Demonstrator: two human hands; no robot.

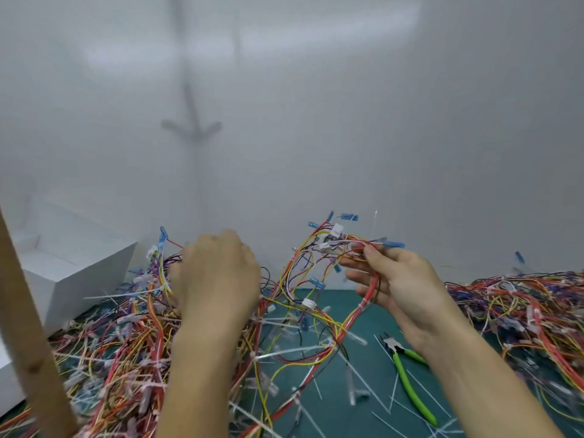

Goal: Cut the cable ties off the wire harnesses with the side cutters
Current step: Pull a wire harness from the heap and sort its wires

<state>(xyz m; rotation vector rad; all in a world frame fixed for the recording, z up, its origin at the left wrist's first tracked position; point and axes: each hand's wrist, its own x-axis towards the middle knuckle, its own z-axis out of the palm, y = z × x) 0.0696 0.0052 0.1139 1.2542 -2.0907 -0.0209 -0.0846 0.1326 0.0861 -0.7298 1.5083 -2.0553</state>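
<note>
red-and-yellow wire harness [360, 308], raised over the green surface [341, 297], pinched in right grip [401, 289]; left grip [218, 279] in multicoloured wire pile [126, 343], hold not discernible; green-handled side cutters [406, 374] lie unheld; best untangled before cutting ties.

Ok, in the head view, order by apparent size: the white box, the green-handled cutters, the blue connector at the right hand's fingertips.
Largest: white box.
Middle: green-handled cutters.
Smallest: blue connector.
The gaps are plain despite differing distance.
</note>
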